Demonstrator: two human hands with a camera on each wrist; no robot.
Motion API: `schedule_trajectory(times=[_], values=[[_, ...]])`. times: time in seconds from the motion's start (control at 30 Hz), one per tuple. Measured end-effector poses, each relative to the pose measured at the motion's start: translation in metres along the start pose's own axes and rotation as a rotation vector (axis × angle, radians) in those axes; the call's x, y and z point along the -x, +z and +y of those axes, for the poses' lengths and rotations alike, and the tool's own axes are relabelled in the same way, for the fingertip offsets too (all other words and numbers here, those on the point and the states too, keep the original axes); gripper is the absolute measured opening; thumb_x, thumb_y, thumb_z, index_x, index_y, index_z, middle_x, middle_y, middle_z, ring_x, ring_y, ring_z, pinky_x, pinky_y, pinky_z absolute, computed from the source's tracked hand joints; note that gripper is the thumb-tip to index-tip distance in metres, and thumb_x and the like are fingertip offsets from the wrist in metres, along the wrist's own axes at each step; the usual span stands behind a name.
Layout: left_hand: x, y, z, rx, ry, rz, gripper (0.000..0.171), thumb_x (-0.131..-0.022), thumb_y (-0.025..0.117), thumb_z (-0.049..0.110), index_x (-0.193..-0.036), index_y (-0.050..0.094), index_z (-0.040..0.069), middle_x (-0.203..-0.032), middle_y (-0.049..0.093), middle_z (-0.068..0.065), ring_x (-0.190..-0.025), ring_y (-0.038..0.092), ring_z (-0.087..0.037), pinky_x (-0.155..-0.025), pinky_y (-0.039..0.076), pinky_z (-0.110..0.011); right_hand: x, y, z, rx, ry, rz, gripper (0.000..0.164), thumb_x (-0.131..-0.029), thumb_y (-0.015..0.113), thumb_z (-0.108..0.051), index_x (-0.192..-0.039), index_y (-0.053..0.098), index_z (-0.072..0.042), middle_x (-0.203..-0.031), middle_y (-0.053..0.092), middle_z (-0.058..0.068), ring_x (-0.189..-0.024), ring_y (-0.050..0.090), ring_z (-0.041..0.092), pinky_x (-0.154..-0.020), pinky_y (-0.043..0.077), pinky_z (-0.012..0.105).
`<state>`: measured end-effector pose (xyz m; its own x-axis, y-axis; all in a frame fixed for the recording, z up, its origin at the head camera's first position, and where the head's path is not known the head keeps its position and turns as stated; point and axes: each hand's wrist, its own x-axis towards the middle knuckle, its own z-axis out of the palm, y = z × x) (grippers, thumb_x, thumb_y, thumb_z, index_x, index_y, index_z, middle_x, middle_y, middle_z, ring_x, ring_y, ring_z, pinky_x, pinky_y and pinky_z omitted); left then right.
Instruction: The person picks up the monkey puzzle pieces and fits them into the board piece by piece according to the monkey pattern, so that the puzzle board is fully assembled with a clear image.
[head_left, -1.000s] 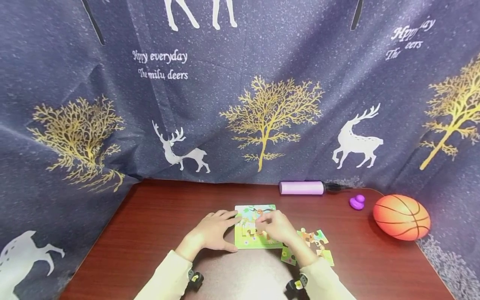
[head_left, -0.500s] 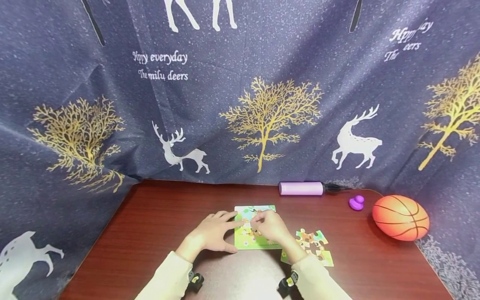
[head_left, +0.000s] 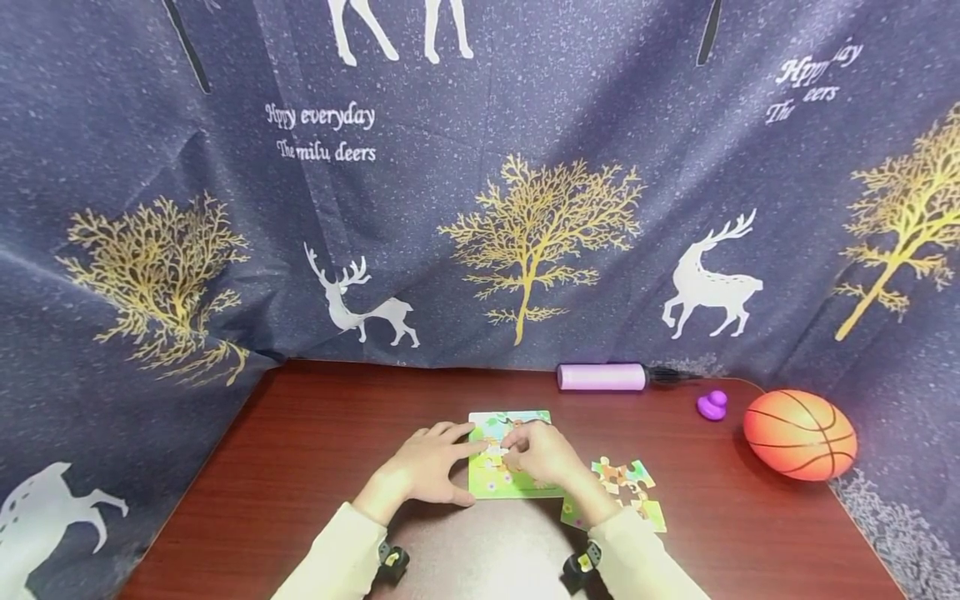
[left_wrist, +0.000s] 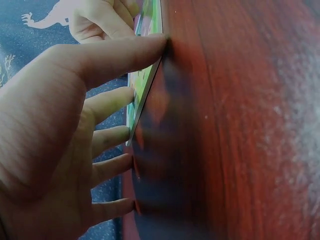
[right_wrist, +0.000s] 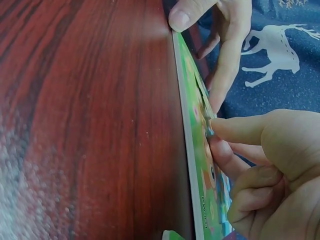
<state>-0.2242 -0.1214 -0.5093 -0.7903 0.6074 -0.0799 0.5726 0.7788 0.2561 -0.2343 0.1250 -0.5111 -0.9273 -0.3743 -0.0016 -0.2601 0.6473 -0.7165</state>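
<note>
A picture jigsaw board (head_left: 487, 486), green with flowers at its near side, lies flat on the table between both hands. My left hand (head_left: 426, 463) is spread at its left edge, thumb at the near corner and index finger reaching over the picture. In the left wrist view the fingers (left_wrist: 111, 139) are straight. My right hand (head_left: 545, 452) is over the middle of the board, thumb and index finger pinching a puzzle piece down at the picture. In the right wrist view only a sliver of that piece (right_wrist: 209, 131) shows between the fingertips; the other fingers curl into the palm.
Several loose puzzle pieces (head_left: 651, 512) lie right of the board, partly under the right forearm. Farther back are a lilac hand pump (head_left: 602, 377), a purple rubber duck (head_left: 712, 406) and an orange basketball (head_left: 799, 435). A dark blue deer-print cloth (head_left: 450, 208) hangs behind the table.
My right hand has moved slightly left across the board with the piece, then stays nearly in place over the last half second. My left hand has kept its spot.
</note>
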Motion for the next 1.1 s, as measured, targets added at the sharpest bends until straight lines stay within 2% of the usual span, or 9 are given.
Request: schedule_trajectory(times=[0.3,0.5,0.83,1.1], values=[[-0.0002,0.0047,-0.0001,-0.020,-0.004,-0.001,0.088,-0.080,0.074,0.066,-0.158,0.047,0.035,-0.164,0.037,-0.003,-0.147,0.036,-0.028,-0.114,0.035,-0.056,0.0006,0.0036,-0.0024,0.063,0.032,0.019,0.011,-0.085,0.079,-0.013,-0.096,0.079,-0.014,-0.075,0.067,-0.010,-0.068,0.059,0.009,-0.065,0.051,0.033],[-0.0009,0.0043,0.0005,-0.009,-0.007,0.000,0.088,-0.081,0.073,0.066,-0.158,0.046,0.034,-0.165,0.036,-0.003,-0.148,0.035,-0.028,-0.114,0.035,-0.057,-0.0002,0.0043,-0.0032,0.085,0.039,0.035,0.013,-0.082,0.079,-0.013,-0.095,0.079,-0.015,-0.075,0.067,-0.010,-0.064,0.059,0.009,-0.062,0.050,0.033],[0.0018,0.0018,0.0019,0.001,0.003,0.012,0.085,-0.080,0.076,0.063,-0.156,0.050,0.033,-0.163,0.039,-0.005,-0.146,0.038,-0.028,-0.113,0.036,-0.057,-0.0003,0.0065,-0.0018,0.096,0.050,0.036,0.013,-0.081,0.080,-0.015,-0.094,0.078,-0.018,-0.077,0.065,-0.010,-0.067,0.058,0.009,-0.063,0.049,0.034],[0.0024,-0.0010,0.0025,0.003,0.011,0.017,0.084,-0.081,0.077,0.063,-0.154,0.052,0.030,-0.162,0.041,-0.007,-0.145,0.039,-0.029,-0.112,0.037,-0.058,-0.0020,0.0064,-0.0007,0.095,0.045,0.037,0.013,-0.080,0.079,-0.015,-0.093,0.078,-0.017,-0.074,0.064,-0.010,-0.059,0.056,0.010,-0.059,0.048,0.033]])
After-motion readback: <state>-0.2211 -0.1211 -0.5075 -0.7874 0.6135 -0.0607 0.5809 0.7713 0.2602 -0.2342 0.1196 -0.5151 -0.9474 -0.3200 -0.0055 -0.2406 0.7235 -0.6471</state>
